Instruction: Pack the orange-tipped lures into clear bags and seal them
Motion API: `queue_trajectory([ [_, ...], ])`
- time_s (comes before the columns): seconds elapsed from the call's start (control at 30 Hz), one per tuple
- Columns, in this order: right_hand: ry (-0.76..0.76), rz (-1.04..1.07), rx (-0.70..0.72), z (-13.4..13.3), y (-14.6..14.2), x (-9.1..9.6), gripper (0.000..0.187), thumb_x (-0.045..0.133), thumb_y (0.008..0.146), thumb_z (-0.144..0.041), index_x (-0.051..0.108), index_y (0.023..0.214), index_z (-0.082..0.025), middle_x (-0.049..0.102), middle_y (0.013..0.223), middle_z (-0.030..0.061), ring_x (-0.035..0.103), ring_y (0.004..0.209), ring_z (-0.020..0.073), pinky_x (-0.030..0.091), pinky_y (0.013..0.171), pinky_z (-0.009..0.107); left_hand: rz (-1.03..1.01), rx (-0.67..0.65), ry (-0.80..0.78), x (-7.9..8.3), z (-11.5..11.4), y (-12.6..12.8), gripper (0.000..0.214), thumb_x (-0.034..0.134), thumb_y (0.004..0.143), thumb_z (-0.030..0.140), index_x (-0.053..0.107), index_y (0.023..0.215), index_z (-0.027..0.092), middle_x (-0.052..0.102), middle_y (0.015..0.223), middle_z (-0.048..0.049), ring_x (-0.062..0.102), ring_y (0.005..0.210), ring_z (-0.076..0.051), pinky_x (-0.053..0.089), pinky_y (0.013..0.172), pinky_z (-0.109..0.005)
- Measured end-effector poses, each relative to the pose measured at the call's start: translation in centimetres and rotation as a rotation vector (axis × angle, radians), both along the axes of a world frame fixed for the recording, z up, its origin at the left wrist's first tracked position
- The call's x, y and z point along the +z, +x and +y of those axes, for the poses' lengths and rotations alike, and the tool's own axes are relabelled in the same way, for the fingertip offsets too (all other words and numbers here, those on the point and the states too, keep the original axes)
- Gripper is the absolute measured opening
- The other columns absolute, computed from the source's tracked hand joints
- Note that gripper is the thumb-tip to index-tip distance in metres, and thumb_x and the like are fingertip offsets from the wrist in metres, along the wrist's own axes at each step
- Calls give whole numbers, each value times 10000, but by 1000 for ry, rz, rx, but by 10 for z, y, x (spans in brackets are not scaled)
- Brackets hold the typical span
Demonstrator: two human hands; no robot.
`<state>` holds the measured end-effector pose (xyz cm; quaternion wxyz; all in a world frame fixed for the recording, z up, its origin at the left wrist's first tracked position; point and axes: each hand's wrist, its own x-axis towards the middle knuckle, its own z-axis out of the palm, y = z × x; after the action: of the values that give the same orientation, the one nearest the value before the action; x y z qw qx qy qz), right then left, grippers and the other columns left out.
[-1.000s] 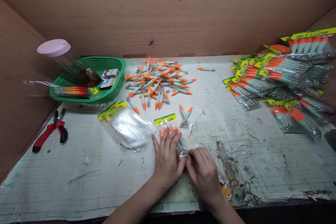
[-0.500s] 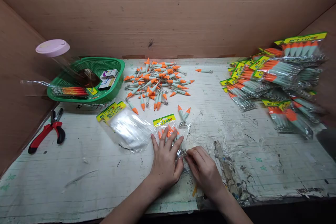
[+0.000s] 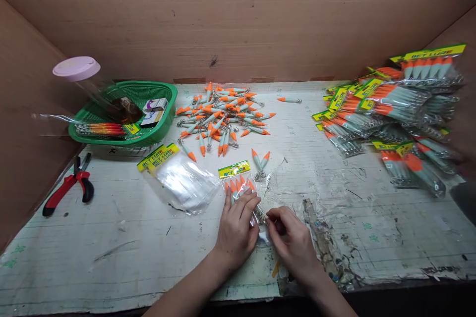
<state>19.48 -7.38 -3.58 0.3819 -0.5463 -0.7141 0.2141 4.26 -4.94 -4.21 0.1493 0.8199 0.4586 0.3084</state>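
A clear bag of orange-tipped lures (image 3: pixel 241 187) with a yellow header card lies on the table in front of me. My left hand (image 3: pixel 237 228) lies flat on it, fingers stretched over the lures. My right hand (image 3: pixel 290 240) pinches the bag's lower end beside the left thumb, fingers curled. Two loose lures (image 3: pixel 260 162) lie just beyond the bag. A heap of loose orange-and-pale lures (image 3: pixel 223 114) covers the middle back of the table. A stack of flat, unfilled bags (image 3: pixel 178 178) sits to the left of my hands.
A pile of filled lure bags (image 3: pixel 394 109) fills the right side. A green basket (image 3: pixel 163 91) with boxes and a lidded clear jar (image 3: pixel 85 79) stands at back left. Red-handled pliers (image 3: pixel 69 187) lie near the left wall. Wooden boards wall in the table.
The left hand slid slightly down the bag, uncovering more orange tips. The right hand's fingers shifted at the bag's lower end. The bag stays in place.
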Motion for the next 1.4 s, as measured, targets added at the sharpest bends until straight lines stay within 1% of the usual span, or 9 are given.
queue_trajectory([
  [0.1,57,-68,-4,1,-4,-1,126,453,848,-94,520,877,-196,528,701,8,513,637,143,430,577,252,-1,38,-15,1,0,2,518,425,736,30,423,1238,153,608,1191,-103,519,1182,-208,144,1131,-566],
  [0.23,93,-98,-37,2,-9,-5,150,435,842,-73,509,893,-193,525,701,13,500,652,152,419,581,260,13,118,-45,1,0,5,623,426,716,22,340,1320,152,424,1398,-147,323,1342,-251,226,1105,-556],
  [0.3,96,-97,-54,1,-12,-7,163,420,844,-66,500,914,-189,517,703,14,491,653,154,414,580,261,9,144,-62,1,0,6,661,428,729,33,273,1362,146,381,1431,-152,279,1364,-246,255,1102,-527],
  [0.47,122,-164,-72,-1,-14,-11,158,404,840,-57,487,863,-190,490,696,17,471,660,161,406,597,270,-7,173,-55,-2,-1,7,704,434,719,42,219,1382,136,447,1383,-143,335,1335,-233,255,1112,-500],
  [0.63,77,-178,-41,0,-12,-10,124,456,813,-109,486,904,-187,509,759,30,501,700,168,422,618,278,-22,176,-88,-3,-1,6,726,452,705,59,214,1385,150,444,1387,-132,342,1330,-242,265,1105,-507],
  [0.9,119,-154,-63,2,-14,-7,83,442,886,-133,484,864,-201,503,709,16,489,652,148,413,589,263,-7,179,-75,-6,-1,6,658,461,743,91,250,1366,132,453,1375,-134,346,1326,-229,270,1111,-480],
  [1.07,93,-221,54,5,-7,-5,108,430,888,-127,519,920,-178,528,780,47,517,704,154,432,613,259,49,101,-104,-1,2,-2,633,454,775,114,247,1373,129,445,1385,-135,331,1335,-224,262,1112,-485],
  [1.23,166,-328,104,10,-4,-9,184,394,908,-100,550,839,-168,538,745,48,505,663,139,426,612,241,216,-62,-139,12,8,-17,646,464,782,125,251,1392,119,413,1416,-152,311,1347,-248,255,1100,-532],
  [1.4,179,-338,118,11,-2,-12,214,376,919,-104,553,819,-172,534,720,45,509,656,141,417,606,239,286,-135,-109,13,13,-23,603,469,792,129,314,1375,133,418,1420,-144,278,1365,-254,234,1104,-548],
])
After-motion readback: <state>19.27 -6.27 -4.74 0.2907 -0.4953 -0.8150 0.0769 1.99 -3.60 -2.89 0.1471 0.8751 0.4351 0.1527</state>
